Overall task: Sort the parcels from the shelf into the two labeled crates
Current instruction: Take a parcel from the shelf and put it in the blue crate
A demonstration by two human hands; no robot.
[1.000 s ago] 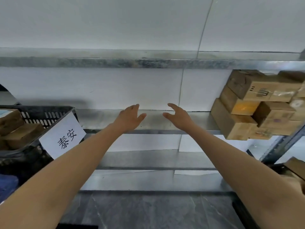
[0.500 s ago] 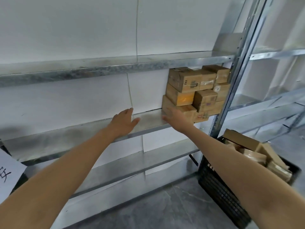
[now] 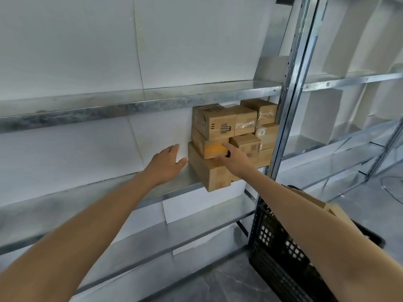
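Note:
Several brown cardboard parcels (image 3: 233, 131) are stacked at the right end of the metal shelf (image 3: 109, 192). My right hand (image 3: 234, 159) reaches into the stack with its fingers spread, touching the front of a yellow-taped parcel (image 3: 212, 148) that lies on a long bottom parcel (image 3: 207, 171). My left hand (image 3: 166, 163) hovers open just left of the stack, fingers straight, above the shelf board. A black plastic crate (image 3: 281, 253) stands on the floor at lower right, partly hidden by my right forearm, with cardboard (image 3: 333, 209) showing above its rim.
A galvanised upright post (image 3: 287, 110) bounds the stack on the right. Another shelf board (image 3: 135, 103) runs right above the stack, and a lower one (image 3: 152, 240) below. Further shelving stretches off to the right. The floor is dark grey tile.
The view has swung right, away from the labelled left crate. Both hands moved right along the shelf; my right hand went from the bottom parcel's front up to the yellow-taped one.

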